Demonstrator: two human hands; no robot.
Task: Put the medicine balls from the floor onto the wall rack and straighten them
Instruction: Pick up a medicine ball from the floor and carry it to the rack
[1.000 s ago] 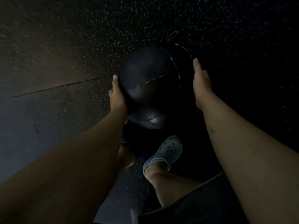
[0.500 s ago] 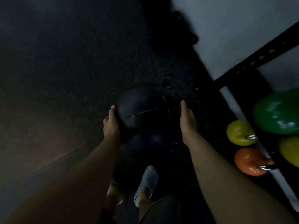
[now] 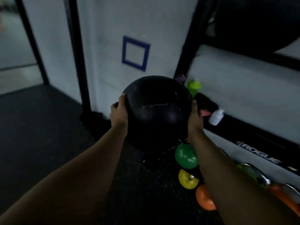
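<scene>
A black medicine ball [image 3: 155,111] with pale stitched seams hangs in mid-air in front of me, off the floor. My left hand [image 3: 118,114] presses on its left side and my right hand [image 3: 195,120] on its right side, so both hold it between them. The black wall rack [image 3: 263,57] runs along the right, its upright post behind the ball. Another large black ball [image 3: 256,20] rests on the rack's upper rail at the top right.
Green [image 3: 185,155], yellow [image 3: 188,178] and orange [image 3: 205,199] kettlebells stand on the dark floor below the ball, beside the rack's low shelf. A green bottle [image 3: 194,86] and a white bottle [image 3: 215,116] sit by the rack. A white wall with a blue taped square [image 3: 135,53] is straight ahead.
Both hands have lifted the ball up off the floor, and my view has swung from the floor up to the wall and rack.
</scene>
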